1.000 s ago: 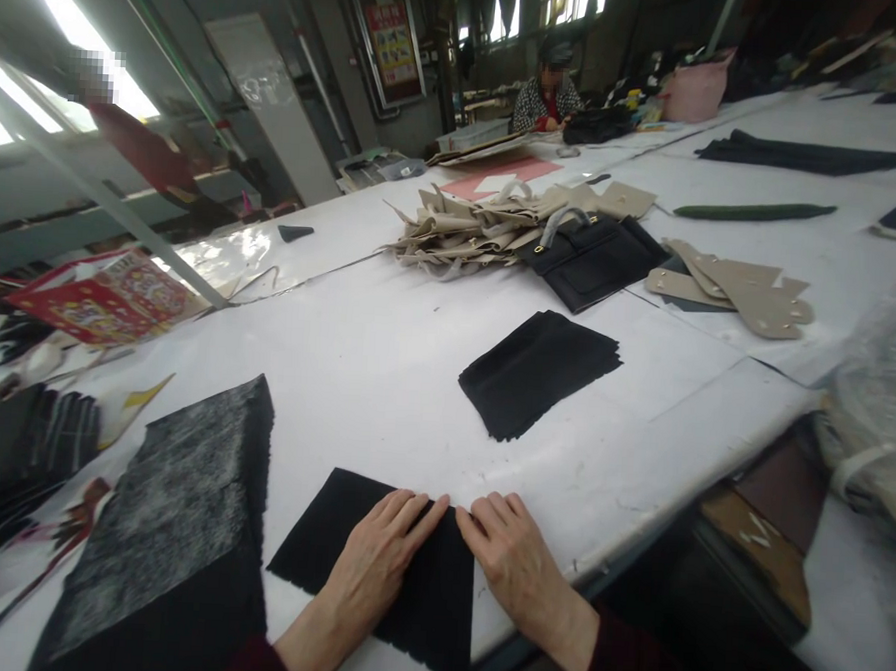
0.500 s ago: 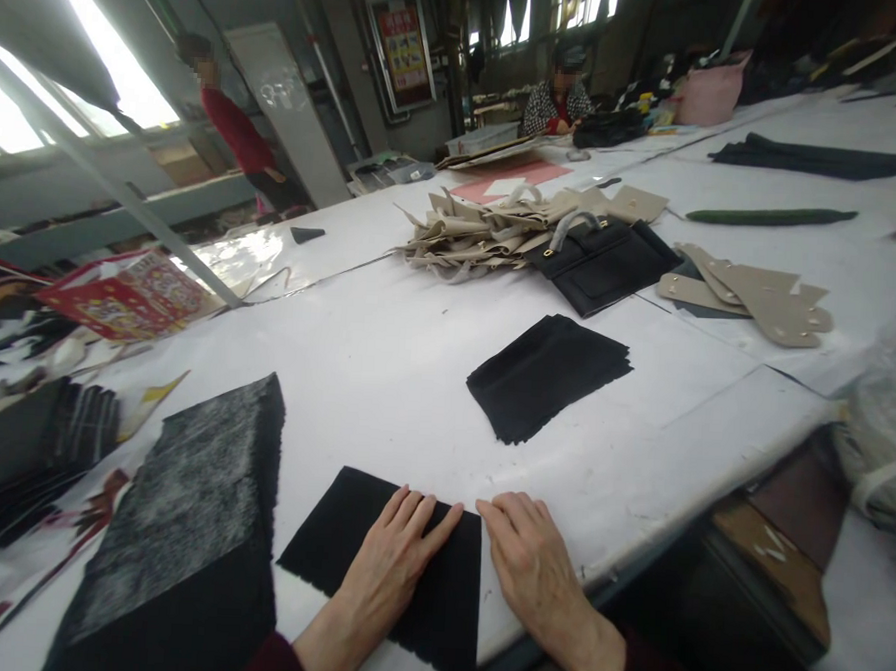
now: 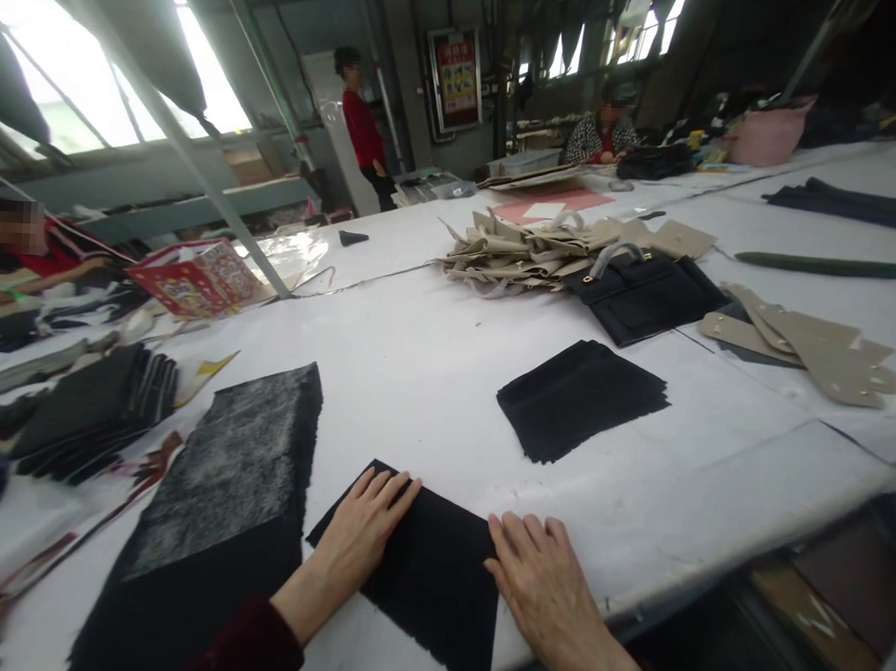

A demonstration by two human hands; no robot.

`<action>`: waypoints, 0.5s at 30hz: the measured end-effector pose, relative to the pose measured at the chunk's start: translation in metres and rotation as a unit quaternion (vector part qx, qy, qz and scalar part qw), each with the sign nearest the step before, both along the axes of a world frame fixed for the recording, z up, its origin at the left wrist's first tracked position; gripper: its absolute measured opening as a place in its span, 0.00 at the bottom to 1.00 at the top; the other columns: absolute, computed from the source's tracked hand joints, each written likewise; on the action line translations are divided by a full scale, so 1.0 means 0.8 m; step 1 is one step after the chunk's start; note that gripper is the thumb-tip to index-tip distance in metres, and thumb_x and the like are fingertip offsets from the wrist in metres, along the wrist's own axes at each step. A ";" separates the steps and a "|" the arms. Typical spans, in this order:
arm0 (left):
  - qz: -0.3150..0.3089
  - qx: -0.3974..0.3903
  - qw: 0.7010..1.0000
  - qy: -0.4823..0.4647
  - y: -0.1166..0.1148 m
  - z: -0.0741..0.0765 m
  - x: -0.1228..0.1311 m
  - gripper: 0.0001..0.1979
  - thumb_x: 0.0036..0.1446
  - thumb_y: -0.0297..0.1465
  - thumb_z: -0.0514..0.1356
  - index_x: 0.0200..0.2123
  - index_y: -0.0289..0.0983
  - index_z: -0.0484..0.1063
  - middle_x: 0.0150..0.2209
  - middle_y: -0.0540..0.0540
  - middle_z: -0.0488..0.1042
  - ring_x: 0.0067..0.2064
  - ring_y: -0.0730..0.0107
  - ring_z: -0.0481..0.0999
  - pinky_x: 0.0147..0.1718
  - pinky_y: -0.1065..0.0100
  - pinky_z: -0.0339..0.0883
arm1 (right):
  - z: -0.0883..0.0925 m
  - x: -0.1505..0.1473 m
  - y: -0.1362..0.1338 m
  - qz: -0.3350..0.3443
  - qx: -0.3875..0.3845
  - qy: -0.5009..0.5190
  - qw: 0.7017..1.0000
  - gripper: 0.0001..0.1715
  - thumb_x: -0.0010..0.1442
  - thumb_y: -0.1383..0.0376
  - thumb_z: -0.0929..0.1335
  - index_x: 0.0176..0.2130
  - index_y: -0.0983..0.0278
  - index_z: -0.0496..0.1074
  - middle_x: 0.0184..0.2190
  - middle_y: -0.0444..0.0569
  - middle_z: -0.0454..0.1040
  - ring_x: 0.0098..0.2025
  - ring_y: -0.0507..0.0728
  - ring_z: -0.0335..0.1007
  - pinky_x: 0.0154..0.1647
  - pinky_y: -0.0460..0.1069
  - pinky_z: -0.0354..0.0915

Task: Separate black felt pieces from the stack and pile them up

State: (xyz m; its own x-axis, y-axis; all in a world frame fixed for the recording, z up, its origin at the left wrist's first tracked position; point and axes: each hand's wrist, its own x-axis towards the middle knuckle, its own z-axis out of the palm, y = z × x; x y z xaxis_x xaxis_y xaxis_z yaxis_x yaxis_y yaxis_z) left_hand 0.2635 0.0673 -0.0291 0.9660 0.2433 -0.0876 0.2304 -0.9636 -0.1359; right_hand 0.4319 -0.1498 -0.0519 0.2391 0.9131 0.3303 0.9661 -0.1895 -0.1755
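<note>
My left hand (image 3: 359, 531) lies flat on the upper left part of a black fabric piece (image 3: 436, 565), fingers slightly apart along its top edge. At that piece's right corner, my right hand (image 3: 544, 581) rests with fingers spread and its fingertips touching the edge. Left of them lies a larger stack of black material (image 3: 237, 475) with a mottled grey top. Beyond my hands, a pile of black pieces with jagged edges (image 3: 580, 401) sits on the white table (image 3: 408, 373).
Farther back are beige pieces (image 3: 528, 250), a black bag (image 3: 649, 296), beige straps (image 3: 815, 345) and a long green object (image 3: 827, 265). A red patterned bag (image 3: 200, 277) stands at left beside a slanted pole. Three people are around the table's far and left sides.
My left hand has slid left along the black piece to its upper left part. My right hand now touches its right corner. The head view has turned left.
</note>
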 end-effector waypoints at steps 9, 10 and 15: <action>0.040 -0.088 0.993 -0.068 0.011 0.013 0.019 0.18 0.64 0.23 0.50 0.52 0.43 0.70 0.51 0.45 0.72 0.51 0.61 0.71 0.58 0.55 0.58 | -0.005 -0.006 0.016 -0.007 0.055 0.066 0.996 0.14 0.62 0.68 0.67 0.49 0.62 0.69 0.39 0.48 0.71 0.41 0.60 0.64 0.48 0.58 0.57; 0.044 -0.104 0.991 -0.076 0.011 0.016 0.024 0.12 0.65 0.26 0.51 0.46 0.42 0.72 0.49 0.45 0.72 0.49 0.61 0.72 0.56 0.57 0.61 | -0.005 -0.004 0.017 -0.006 0.059 0.081 0.995 0.12 0.61 0.67 0.67 0.47 0.61 0.70 0.38 0.47 0.71 0.40 0.60 0.64 0.46 0.57 0.57; 0.043 -0.102 0.993 -0.034 0.006 0.008 0.039 0.12 0.66 0.26 0.49 0.37 0.38 0.72 0.40 0.43 0.73 0.40 0.60 0.73 0.43 0.61 0.66 | -0.008 0.012 0.022 -0.004 0.083 0.139 0.987 0.22 0.57 0.68 0.69 0.52 0.57 0.68 0.43 0.46 0.72 0.42 0.59 0.65 0.43 0.54 0.58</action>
